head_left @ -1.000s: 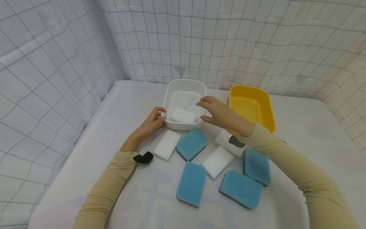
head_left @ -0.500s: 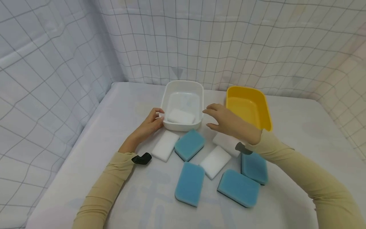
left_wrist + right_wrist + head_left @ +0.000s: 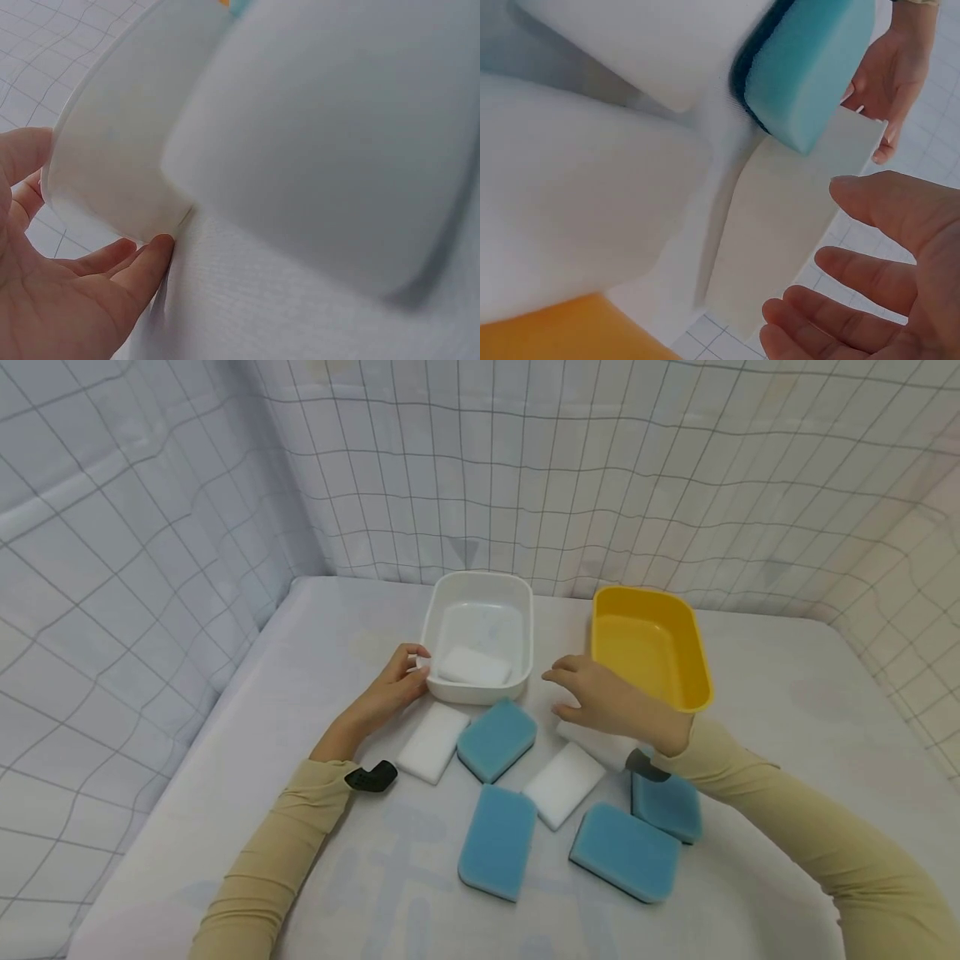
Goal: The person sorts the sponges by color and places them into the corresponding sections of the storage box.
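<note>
A white plastic tub (image 3: 480, 694) stands toward the back, with a white sponge block (image 3: 474, 666) lying in its front part. At its front left corner my left hand (image 3: 393, 685) grips the wall, fingers at the rim and thumb lower down, as the left wrist view of the hand (image 3: 82, 292) also shows. My right hand (image 3: 603, 697) hovers right of the tub, apart from it. Its fingers are spread and loosely bent around nothing in the right wrist view (image 3: 885, 277). Below that hand lies another white block (image 3: 592, 743), partly hidden by hand and wrist.
A yellow tub (image 3: 651, 647) stands right of the white one. In front lie two more white blocks (image 3: 433, 742) and several blue sponges (image 3: 497, 739) with dark undersides. Grid-patterned cloth walls (image 3: 480, 485) close off the back and sides.
My right hand has moved away from the white tub's right side, rightward and toward me. The left hand keeps its place on the tub. The view has shifted slightly.
</note>
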`<state>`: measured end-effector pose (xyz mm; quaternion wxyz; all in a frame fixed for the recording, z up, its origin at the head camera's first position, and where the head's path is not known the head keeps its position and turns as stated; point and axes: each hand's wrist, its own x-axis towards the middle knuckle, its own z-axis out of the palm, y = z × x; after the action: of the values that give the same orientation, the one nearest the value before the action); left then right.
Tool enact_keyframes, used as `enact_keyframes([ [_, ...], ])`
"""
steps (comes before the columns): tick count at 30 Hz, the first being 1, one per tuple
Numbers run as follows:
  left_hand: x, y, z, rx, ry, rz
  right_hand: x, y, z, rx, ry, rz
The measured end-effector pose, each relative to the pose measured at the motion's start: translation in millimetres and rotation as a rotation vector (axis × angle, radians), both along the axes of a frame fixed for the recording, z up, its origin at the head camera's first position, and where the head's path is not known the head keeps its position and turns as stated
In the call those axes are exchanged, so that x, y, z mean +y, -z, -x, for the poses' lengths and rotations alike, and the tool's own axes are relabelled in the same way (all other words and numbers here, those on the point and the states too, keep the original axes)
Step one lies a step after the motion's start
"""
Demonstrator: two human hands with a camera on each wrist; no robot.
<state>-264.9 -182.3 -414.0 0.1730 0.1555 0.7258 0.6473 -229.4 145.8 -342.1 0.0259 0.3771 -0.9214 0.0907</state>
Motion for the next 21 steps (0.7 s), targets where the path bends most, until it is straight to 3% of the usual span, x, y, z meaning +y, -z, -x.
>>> enact_keyframes([
  [21,-1.2,0.1,0.1,0.009,0.003,0.008,0.0,17.3,-5.5,-0.137,0.104,-0.117],
])
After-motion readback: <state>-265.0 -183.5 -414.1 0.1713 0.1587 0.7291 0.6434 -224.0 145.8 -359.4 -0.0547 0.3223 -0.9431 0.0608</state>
